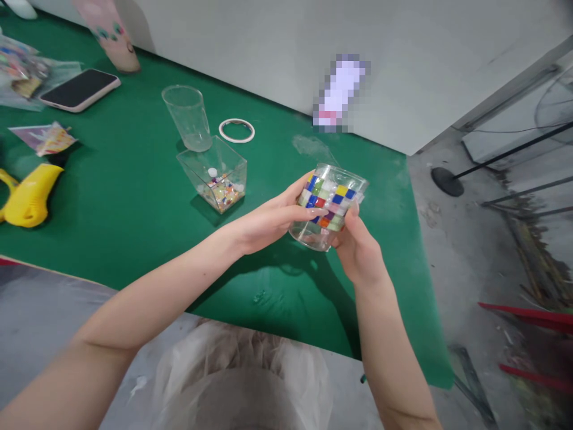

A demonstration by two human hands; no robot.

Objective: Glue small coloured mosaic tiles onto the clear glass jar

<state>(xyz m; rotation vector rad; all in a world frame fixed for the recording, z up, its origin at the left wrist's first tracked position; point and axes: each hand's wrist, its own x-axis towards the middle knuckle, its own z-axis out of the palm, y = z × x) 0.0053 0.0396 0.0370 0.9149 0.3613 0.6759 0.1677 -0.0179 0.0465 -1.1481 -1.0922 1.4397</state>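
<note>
Between my two hands, above the green table, is a clear cup (329, 200) with colourful square mosaic tiles around its side. My left hand (280, 218) is closed on its left side, with the thumb across the tiles. My right hand (360, 242) grips the cup's right side from below, and its other fingers are partly hidden behind the cup. The cup tilts slightly, and its lower part is bare and see-through. Left of my left hand stands a clear square container (215, 179) with small colourful pieces at its bottom.
Behind the container are a clear tumbler (188, 119) and a white ring (237, 131). Farther left lie a phone (80, 89), a yellow tool (31, 197), a small printed packet (49, 140) and plastic bags (27, 71). A pink patterned cup (110, 39) stands by the white wall (242, 48).
</note>
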